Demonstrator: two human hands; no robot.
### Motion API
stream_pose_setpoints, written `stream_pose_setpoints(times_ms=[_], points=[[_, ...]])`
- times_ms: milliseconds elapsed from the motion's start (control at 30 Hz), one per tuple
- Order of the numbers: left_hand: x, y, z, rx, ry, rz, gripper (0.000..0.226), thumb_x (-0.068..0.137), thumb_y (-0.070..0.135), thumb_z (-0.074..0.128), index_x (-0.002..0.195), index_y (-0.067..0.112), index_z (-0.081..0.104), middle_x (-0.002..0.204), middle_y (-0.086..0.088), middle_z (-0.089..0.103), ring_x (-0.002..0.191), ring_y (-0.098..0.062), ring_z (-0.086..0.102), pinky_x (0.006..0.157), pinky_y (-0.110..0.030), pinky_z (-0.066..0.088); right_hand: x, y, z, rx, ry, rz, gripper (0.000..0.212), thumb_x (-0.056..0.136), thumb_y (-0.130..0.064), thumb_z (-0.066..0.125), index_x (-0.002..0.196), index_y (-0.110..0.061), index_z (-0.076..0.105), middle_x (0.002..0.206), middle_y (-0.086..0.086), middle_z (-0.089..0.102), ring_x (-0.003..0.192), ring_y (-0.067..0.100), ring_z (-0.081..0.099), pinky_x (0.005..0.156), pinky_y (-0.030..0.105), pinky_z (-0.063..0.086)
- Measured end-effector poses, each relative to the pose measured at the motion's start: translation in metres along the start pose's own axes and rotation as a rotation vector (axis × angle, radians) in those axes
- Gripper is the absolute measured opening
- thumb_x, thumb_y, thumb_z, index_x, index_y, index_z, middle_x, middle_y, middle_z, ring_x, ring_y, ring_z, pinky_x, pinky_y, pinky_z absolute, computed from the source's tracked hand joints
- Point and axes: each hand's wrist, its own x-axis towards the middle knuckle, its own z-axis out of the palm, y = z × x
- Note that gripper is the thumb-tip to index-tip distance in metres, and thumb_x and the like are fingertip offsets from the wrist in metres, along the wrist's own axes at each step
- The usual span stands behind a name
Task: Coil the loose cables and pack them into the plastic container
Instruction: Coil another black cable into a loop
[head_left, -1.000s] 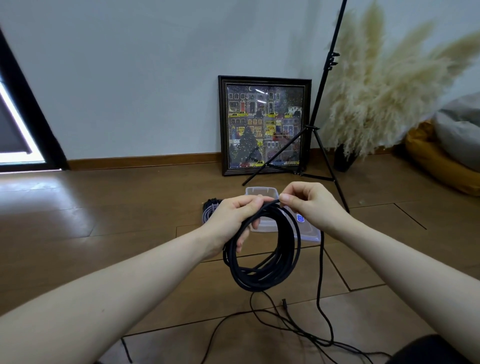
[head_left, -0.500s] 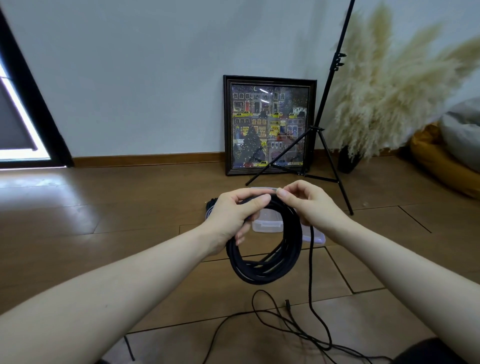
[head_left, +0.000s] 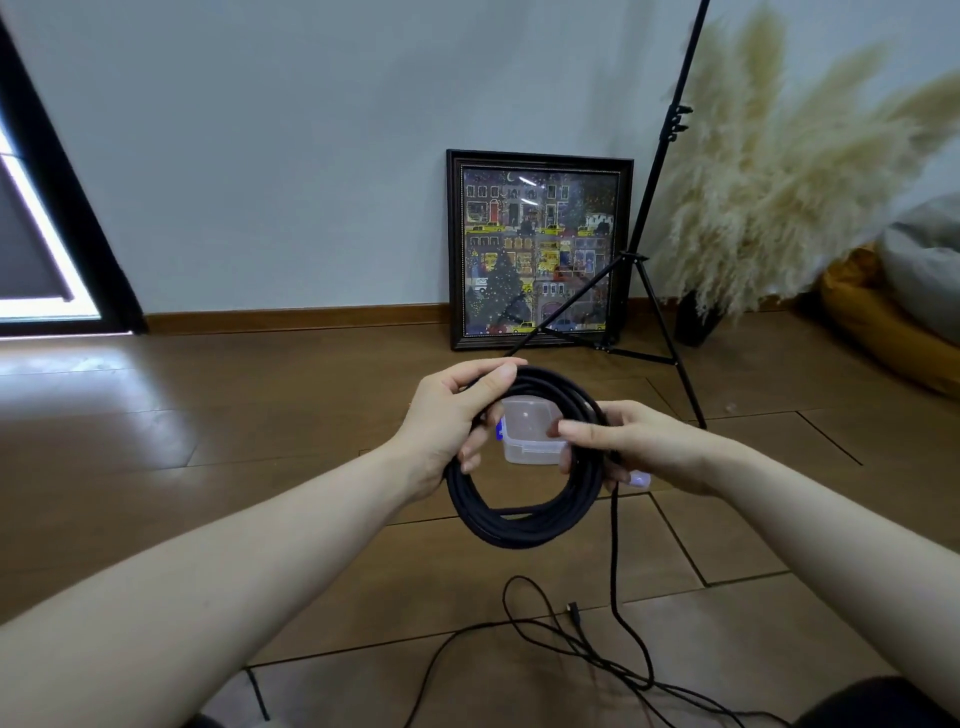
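The head view is showing two bare hands held out over a wooden floor (head_left: 208, 467). The left hand (head_left: 447, 421) is gripping the top left of one black coil (head_left: 524, 525), thumb over the strands and fingers curled beneath. The right hand (head_left: 644, 447) is closing around the coil's right side, thumb lying across the strands and fingertips showing behind them. The coil is hanging upright between the two hands, several turns thick; the exact turn count cannot be told. One tail (head_left: 615, 561) is dropping from below the right hand to the floor, where it is joining a loose tangle (head_left: 571, 639) of thin black cable; one plug end is showing in that tangle.

One clear container (head_left: 530, 441) is sitting on the floor beyond the hands, seen through the coil's ring, open at the top with nothing visible in it.

Against the wall, one framed picture (head_left: 540, 249) is leaning, with one black tripod (head_left: 649, 291) standing before it and one bunch of pampas grass (head_left: 779, 197) to its right.
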Motion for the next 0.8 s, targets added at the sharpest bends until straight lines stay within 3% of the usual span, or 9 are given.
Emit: stream_pose_setpoints(times_ms=[100, 233, 400, 567, 800], points=[[0.002, -0.003, 0.001, 0.025, 0.075, 0.009, 0.021, 0.096, 0.029, 0.063, 0.113, 0.022, 0.073, 0.061, -0.002, 0.054, 0.033, -0.010, 0.031, 0.033, -0.018, 0.031, -0.002, 0.000, -0.002, -0.003, -0.038, -0.032, 0.044, 0.082, -0.037, 0.072, 0.106, -0.003, 0.061, 0.087, 0.006, 0.069, 0.065, 0.020, 0.048, 0.051, 0.019, 0.043], [0.003, -0.004, 0.002, 0.037, 0.133, -0.003, 0.023, 0.095, 0.030, 0.065, 0.113, 0.018, 0.072, 0.059, -0.001, 0.057, 0.033, -0.012, 0.036, 0.033, -0.020, 0.036, 0.002, 0.001, 0.003, -0.039, -0.023, -0.043, 0.006, 0.097, -0.016, 0.058, 0.100, -0.011, 0.057, 0.082, 0.003, 0.067, 0.057, 0.014, 0.045, 0.050, 0.019, 0.041], [0.004, -0.003, 0.002, -0.017, 0.154, -0.044, 0.028, 0.089, 0.033, 0.070, 0.112, 0.016, 0.072, 0.058, -0.001, 0.058, 0.038, -0.013, 0.046, 0.038, -0.023, 0.044, 0.008, 0.005, 0.009, -0.076, 0.074, -0.010, 0.004, 0.101, -0.013, 0.049, 0.102, -0.013, 0.053, 0.077, 0.000, 0.066, 0.052, 0.007, 0.049, 0.048, 0.019, 0.039], [0.004, -0.006, -0.001, -0.021, 0.099, -0.020, 0.035, 0.091, 0.021, 0.068, 0.124, 0.013, 0.063, 0.063, -0.003, 0.063, 0.047, -0.017, 0.057, 0.047, -0.028, 0.054, 0.011, 0.009, 0.008, -0.063, 0.177, 0.010, 0.004, 0.101, -0.013, 0.049, 0.104, -0.012, 0.053, 0.078, 0.003, 0.064, 0.052, 0.003, 0.053, 0.048, 0.020, 0.038], [0.002, -0.009, -0.005, 0.079, 0.095, 0.046, 0.041, 0.091, 0.036, 0.064, 0.131, 0.024, 0.061, 0.064, 0.001, 0.063, 0.051, -0.014, 0.059, 0.048, -0.034, 0.058, 0.012, 0.008, 0.019, -0.061, 0.228, -0.013, 0.005, 0.102, -0.014, 0.048, 0.105, -0.014, 0.051, 0.080, 0.002, 0.063, 0.054, 0.006, 0.049, 0.054, 0.025, 0.039]])
